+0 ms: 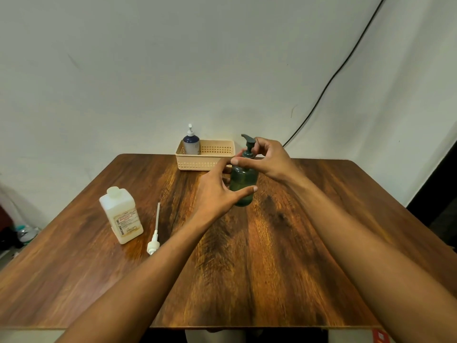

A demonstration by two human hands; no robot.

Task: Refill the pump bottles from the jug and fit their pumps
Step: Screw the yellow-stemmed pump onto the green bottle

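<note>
A dark green pump bottle (243, 180) stands upright near the middle of the wooden table (284, 256). My left hand (217, 191) wraps its body, thumb across the front. My right hand (267, 159) pinches the green pump (248, 144) at the bottle's neck. The white jug (121, 215), capped and labelled, stands to the left. A loose white pump (154, 233) with its long tube lies on the table beside the jug. A blue bottle with a white pump (191, 141) stands in the left end of the beige basket (210, 160).
The basket sits at the table's far edge against a pale wall. A black cable (329, 85) runs down the wall to the right. Clutter, including a plastic bottle (26, 233), lies on the floor at the far left.
</note>
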